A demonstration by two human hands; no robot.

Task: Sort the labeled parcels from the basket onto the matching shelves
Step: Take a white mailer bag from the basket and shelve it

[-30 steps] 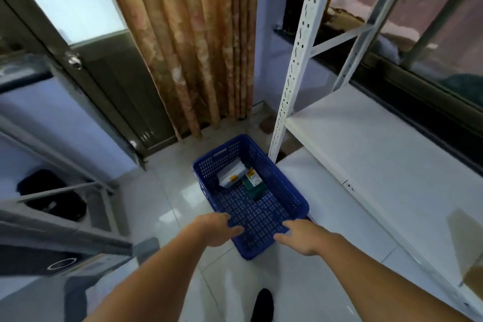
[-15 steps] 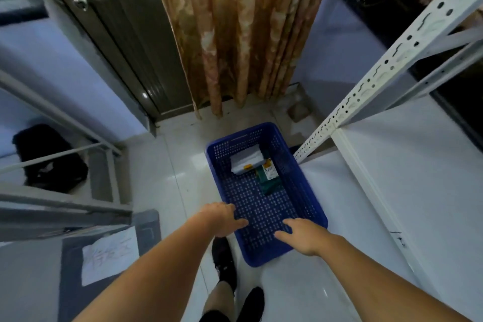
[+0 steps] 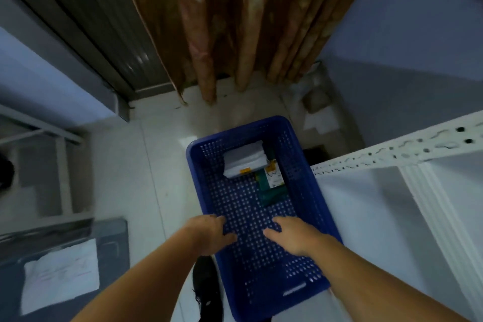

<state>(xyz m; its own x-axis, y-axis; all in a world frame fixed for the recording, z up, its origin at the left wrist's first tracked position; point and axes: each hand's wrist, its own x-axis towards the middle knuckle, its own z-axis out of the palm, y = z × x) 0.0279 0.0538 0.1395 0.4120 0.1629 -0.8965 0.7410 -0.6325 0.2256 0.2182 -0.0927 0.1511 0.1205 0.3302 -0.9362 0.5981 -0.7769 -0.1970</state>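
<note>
Both bare forearms reach forward and down, side by side. The left hand (image 3: 209,234) and right hand (image 3: 292,236) hang close together, palms down, fingers loosely extended, holding nothing.

One blue basket (image 3: 311,206), two parcels: one white (image 3: 244,162), one green (image 3: 271,185); two hands.

A basket (image 3: 324,206) sits on the floor (image 3: 156,165), directly below the viewer. Two parcels lie in its far end: a padded parcel (image 3: 244,159) to the left, touching a flat parcel (image 3: 271,183) just to its right and nearer. Both hands reach over the basket's near half, the left hand (image 3: 209,232) at its left rim, the right hand (image 3: 295,235) over the middle. A shelf (image 3: 366,217) stands right of the basket, its upright post (image 3: 397,151) crossing above. A curtain (image 3: 248,21) hangs beyond the basket. A shoe (image 3: 206,293) stands left of the basket's near end.
</note>
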